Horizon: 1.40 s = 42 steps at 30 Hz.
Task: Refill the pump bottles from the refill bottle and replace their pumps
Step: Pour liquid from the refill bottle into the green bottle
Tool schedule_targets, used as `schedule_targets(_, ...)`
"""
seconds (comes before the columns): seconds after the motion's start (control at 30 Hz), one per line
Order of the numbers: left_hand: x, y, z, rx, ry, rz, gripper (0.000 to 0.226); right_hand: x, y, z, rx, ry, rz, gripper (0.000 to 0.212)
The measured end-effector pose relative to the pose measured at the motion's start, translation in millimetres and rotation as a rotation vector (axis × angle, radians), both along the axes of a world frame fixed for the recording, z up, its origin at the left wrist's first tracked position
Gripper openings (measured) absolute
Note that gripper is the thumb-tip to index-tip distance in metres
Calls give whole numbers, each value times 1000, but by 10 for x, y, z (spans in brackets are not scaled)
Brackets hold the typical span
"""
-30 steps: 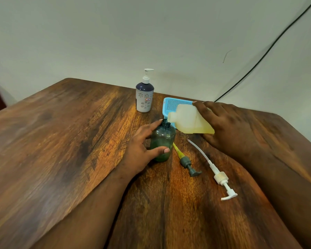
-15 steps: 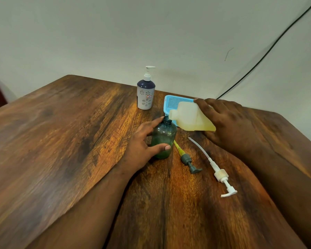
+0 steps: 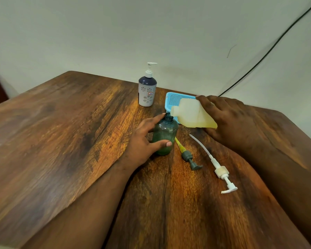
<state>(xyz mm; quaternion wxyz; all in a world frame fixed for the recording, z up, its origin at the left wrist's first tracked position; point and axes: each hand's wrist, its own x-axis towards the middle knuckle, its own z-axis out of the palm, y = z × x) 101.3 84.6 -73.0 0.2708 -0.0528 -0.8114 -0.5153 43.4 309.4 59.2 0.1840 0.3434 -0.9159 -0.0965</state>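
Note:
A dark green pump bottle [image 3: 164, 135] stands upright mid-table with its neck uncapped. My left hand [image 3: 144, 141] grips its body, thumb across the front. My right hand [image 3: 224, 119] holds the translucent refill bottle [image 3: 191, 114] tipped on its side, spout right at the green bottle's neck; yellowish liquid lies along its lower side. A grey pump [image 3: 187, 155] with a yellow tube lies just right of the green bottle. Further right lies a white pump [image 3: 219, 171] with a long white tube. A white and navy pump bottle [image 3: 147, 90] with its pump on stands behind.
A blue plastic basket [image 3: 174, 99] sits behind the refill bottle near the table's [image 3: 61, 132] far edge. A black cable [image 3: 269, 49] runs up the wall at the right. Bare wood spreads to the left and in front.
The view has shifted slightly. The refill bottle stays tipped at the green bottle's neck and both hands keep their hold.

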Motion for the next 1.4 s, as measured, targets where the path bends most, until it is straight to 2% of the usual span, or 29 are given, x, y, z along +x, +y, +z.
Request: schedule_targets(1.4,28,-1,10,12,-13,-7,82,99,-30,44,17,-13,7,83)
